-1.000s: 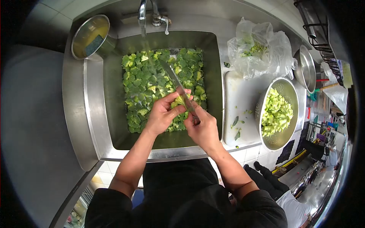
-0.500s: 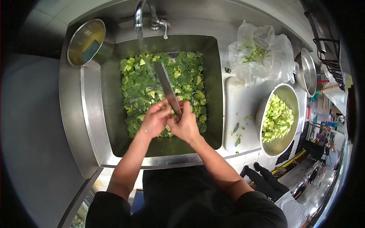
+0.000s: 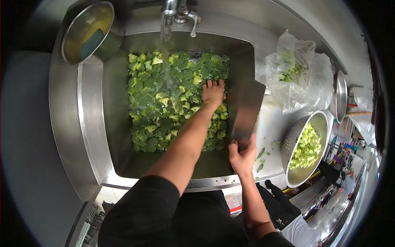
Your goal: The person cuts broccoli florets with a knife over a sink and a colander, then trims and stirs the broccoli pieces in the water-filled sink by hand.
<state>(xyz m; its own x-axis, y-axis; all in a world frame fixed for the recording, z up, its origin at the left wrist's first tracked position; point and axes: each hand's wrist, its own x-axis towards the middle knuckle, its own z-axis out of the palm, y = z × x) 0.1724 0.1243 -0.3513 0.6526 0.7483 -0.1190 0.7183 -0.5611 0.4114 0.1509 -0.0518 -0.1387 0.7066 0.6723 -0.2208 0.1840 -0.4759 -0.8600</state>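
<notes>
Many broccoli florets (image 3: 164,119) float in water in the steel sink (image 3: 242,53), under a running faucet (image 3: 168,10). My left hand (image 3: 213,94) reaches onto the florets at the right of the sink, palm down with its fingers apart; nothing shows in it. Over the sink's right edge my right hand (image 3: 242,158) grips the handle of a wide cleaver (image 3: 247,115), its blade pointing up and away from me. Just right of the cleaver lies the white cutting board (image 3: 269,123), with small leaf scraps on it.
A tilted colander (image 3: 291,144) of pale green cut stems (image 3: 306,148) stands at the right. Behind it are a clear plastic bag (image 3: 317,82) with greens and a metal bowl (image 3: 340,96). A bowl with a sponge (image 3: 92,43) sits at the upper left. Another person (image 3: 300,230) is at lower right.
My hands have parted. The left has reached forward and right onto the florets; the right has moved right with the cleaver, to the sink's edge. The whole view has shifted.
</notes>
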